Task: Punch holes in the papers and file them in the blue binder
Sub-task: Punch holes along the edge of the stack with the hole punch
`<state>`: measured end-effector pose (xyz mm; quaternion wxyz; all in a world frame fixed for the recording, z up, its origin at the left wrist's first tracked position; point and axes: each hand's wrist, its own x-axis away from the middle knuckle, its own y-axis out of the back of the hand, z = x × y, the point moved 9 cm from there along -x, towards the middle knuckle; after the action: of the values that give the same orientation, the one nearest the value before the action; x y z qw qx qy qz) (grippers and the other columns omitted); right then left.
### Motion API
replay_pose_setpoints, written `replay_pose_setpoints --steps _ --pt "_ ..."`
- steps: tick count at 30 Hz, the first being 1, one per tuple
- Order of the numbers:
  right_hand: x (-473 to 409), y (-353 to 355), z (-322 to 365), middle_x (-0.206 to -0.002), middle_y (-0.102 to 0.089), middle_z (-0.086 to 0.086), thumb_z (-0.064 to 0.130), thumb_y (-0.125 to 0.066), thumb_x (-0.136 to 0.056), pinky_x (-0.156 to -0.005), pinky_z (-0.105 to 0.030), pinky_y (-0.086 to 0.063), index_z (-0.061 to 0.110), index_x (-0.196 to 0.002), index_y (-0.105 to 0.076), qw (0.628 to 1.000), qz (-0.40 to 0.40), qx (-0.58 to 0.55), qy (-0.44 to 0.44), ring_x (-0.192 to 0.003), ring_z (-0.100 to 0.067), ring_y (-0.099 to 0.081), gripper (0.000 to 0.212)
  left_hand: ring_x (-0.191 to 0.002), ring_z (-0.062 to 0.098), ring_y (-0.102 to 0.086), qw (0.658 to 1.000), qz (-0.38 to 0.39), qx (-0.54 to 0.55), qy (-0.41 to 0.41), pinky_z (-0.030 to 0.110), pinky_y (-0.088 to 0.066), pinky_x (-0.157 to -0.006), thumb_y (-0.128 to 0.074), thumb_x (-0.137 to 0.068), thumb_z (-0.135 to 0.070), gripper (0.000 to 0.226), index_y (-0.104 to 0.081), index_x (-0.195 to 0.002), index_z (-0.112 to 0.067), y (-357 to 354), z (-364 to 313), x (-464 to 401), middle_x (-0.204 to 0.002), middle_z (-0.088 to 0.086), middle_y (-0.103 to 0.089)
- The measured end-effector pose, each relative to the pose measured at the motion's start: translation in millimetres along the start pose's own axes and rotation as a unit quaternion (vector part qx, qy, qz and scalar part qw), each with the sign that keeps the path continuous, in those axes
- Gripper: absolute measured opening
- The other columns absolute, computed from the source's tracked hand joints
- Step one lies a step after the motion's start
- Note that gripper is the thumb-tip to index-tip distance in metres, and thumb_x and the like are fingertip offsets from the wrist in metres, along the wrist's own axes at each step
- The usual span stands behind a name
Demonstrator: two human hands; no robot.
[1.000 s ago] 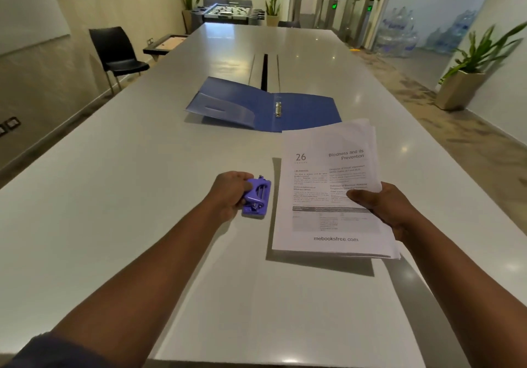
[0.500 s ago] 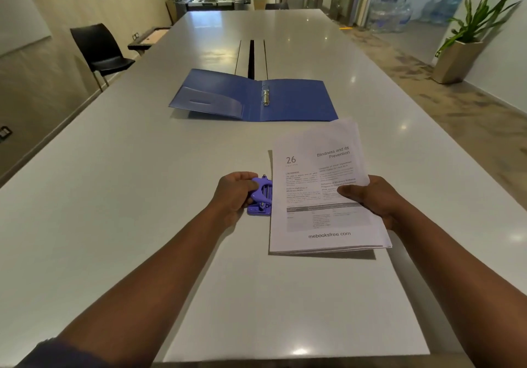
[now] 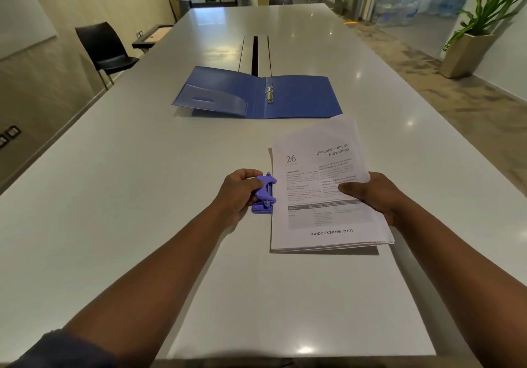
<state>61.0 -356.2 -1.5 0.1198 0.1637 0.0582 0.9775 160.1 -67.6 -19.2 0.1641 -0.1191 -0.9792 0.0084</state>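
Printed top sheet of the paper stack [image 3: 322,193] on the table

Large "26" at upper left with a tiny illegible word beneath; heading "Blindness and its Prevention" at upper right; footer "mebooksfree.com" along the bottom edge. Small bold subheads and body paragraphs in two columns, plus a grey table lower down, are too fine to read.

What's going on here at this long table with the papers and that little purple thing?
A person is getting a stack of printed papers ready to punch. The left hand grips a small purple hole punch on the white table, while the right hand holds the stack with its left edge at the punch. The blue binder lies open farther back, its rings bare, so nothing is filed yet.
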Motion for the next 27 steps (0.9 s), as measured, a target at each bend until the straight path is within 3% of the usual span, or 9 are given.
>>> replay_pose_setpoints --steps 5,9,13,17,23,27 --pt "3 13 1 -0.105 -0.080 -0.010 0.006 -0.072 -0.091 -0.064 -0.036 -0.063 0.010 -0.115 -0.072 0.998 0.000 -0.057 -0.013 -0.085 -0.029 -0.079 0.024 -0.043 0.007 -0.058 1.000 0.010 0.013 -0.005 0.018 -0.046 -0.044 -0.055 -0.095 0.006 0.021 -0.062 -0.114 0.000 -2 -3 3 -0.085 0.013 -0.064" --pt "7 14 3 -0.094 -0.078 0.000 0.004 -0.071 -0.092 -0.052 -0.020 -0.057 0.012 -0.106 -0.072 1.000 -0.008 -0.016 -0.005 -0.066 -0.011 -0.077 0.017 -0.043 0.006 -0.058 1.000 0.013 0.013 -0.007 0.018 -0.046 -0.044 -0.055 -0.095 0.006 0.021 -0.062 -0.113 -0.002 -1 -4 4 -0.085 0.012 -0.064" --pt "8 7 -2 -0.102 -0.080 -0.009 0.004 -0.073 -0.090 -0.064 -0.033 -0.062 0.008 -0.113 -0.073 0.999 0.019 -0.034 -0.011 -0.084 -0.026 -0.079 0.023 -0.042 0.007 -0.057 1.000 0.015 0.009 -0.007 0.017 -0.045 -0.044 -0.055 -0.095 0.006 0.022 -0.061 -0.115 -0.001 -1 -4 4 -0.084 0.013 -0.064" --pt "11 1 3 -0.092 -0.081 -0.003 0.000 -0.070 -0.091 -0.055 -0.026 -0.060 0.010 -0.103 -0.073 1.000 0.020 -0.014 0.000 -0.072 -0.019 -0.078 0.016 -0.047 0.007 -0.060 1.000 0.014 0.000 -0.011 0.019 -0.047 -0.046 -0.056 -0.095 0.005 0.020 -0.063 -0.112 -0.004 -1 -4 3 -0.090 0.015 -0.066" --pt "11 -3 2 -0.097 -0.079 -0.005 0.000 -0.071 -0.091 -0.056 -0.026 -0.060 0.010 -0.105 -0.073 1.000 0.014 0.012 -0.004 -0.072 -0.018 -0.078 0.017 -0.042 0.007 -0.054 1.000 0.018 -0.006 -0.012 0.019 -0.045 -0.046 -0.057 -0.095 0.004 0.017 -0.063 -0.109 -0.005 0 -4 3 -0.081 0.012 -0.064" --pt "11 -3 2 -0.097 -0.078 -0.005 -0.001 -0.070 -0.091 -0.053 -0.024 -0.058 0.011 -0.104 -0.073 0.999 0.009 0.034 -0.006 -0.068 -0.016 -0.078 0.018 -0.048 0.008 -0.061 1.000 0.017 0.007 -0.010 0.019 -0.047 -0.047 -0.057 -0.094 0.005 0.019 -0.063 -0.109 -0.005 1 -2 2 -0.084 0.012 -0.066"
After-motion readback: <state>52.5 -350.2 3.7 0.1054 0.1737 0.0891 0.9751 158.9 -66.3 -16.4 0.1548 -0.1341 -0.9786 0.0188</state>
